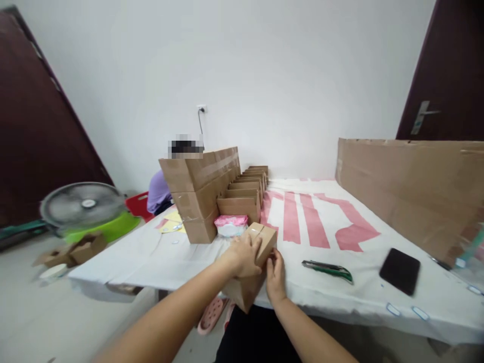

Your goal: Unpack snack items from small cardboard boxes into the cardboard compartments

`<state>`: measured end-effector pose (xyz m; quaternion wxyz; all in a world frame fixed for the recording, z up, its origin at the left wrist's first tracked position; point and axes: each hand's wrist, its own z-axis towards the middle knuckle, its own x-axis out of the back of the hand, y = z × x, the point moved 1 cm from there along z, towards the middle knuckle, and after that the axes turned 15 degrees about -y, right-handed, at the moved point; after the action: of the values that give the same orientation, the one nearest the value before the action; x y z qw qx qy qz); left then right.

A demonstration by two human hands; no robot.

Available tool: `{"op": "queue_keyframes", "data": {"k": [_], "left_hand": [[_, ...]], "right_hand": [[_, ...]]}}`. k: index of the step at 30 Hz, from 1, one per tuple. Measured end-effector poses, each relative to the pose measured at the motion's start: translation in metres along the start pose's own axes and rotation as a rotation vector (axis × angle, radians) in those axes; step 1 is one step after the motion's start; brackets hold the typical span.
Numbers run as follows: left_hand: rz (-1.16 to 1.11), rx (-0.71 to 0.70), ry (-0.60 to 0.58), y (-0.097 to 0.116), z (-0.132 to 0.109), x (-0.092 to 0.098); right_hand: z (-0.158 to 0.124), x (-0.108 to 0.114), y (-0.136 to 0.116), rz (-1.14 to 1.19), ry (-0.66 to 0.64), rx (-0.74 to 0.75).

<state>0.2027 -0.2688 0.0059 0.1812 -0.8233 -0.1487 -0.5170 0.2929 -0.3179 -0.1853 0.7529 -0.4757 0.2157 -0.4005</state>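
A small closed cardboard box point(266, 234) sits at the table's front edge, its near end jutting over my lap. My left hand point(244, 256) lies across its top and left side, fingers spread and gripping it. Against its right side is my right hand point(276, 276), fingers curled on the cardboard. The box's underside is hidden. Just behind it lies a pink and white plastic packet point(231, 225). To the right of my right hand, a green utility knife point(328, 270) rests on the white cloth.
Stacked closed boxes point(202, 199) form a wall at left, beside a row of open boxes point(239, 205). A black flat device point(400, 271) and a large cardboard panel point(408, 189) are at right. Behind the stack sits a person point(158, 191); a fan point(88, 204) stands left.
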Motion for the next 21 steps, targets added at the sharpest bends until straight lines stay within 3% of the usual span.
{"op": "queue_keyframes", "data": {"k": [4,6,8,12,14,17,21], "left_hand": [[-0.128,-0.234,0.017,-0.046,0.008,-0.008],[-0.16,-0.387,0.014,-0.059,0.008,-0.009],[-0.187,-0.524,0.026,-0.062,0.008,-0.009],[-0.278,-0.676,0.074,-0.05,0.011,-0.007],[-0.325,-0.692,0.112,-0.044,0.012,-0.008],[-0.374,-0.658,0.262,-0.044,0.006,-0.012],[-0.549,-0.358,0.542,-0.061,-0.004,-0.03]], "right_hand": [[-0.015,0.012,-0.018,0.103,-0.058,-0.171],[-0.024,0.033,-0.028,0.052,-0.118,-0.127],[-0.026,0.067,-0.035,-0.121,-0.182,0.018],[-0.003,0.152,-0.026,-0.643,-0.128,0.193],[0.009,0.187,-0.01,-0.9,-0.132,0.139],[0.012,0.217,0.013,-1.094,-0.265,0.054],[0.012,0.232,0.02,-1.123,-0.396,0.075]]}}
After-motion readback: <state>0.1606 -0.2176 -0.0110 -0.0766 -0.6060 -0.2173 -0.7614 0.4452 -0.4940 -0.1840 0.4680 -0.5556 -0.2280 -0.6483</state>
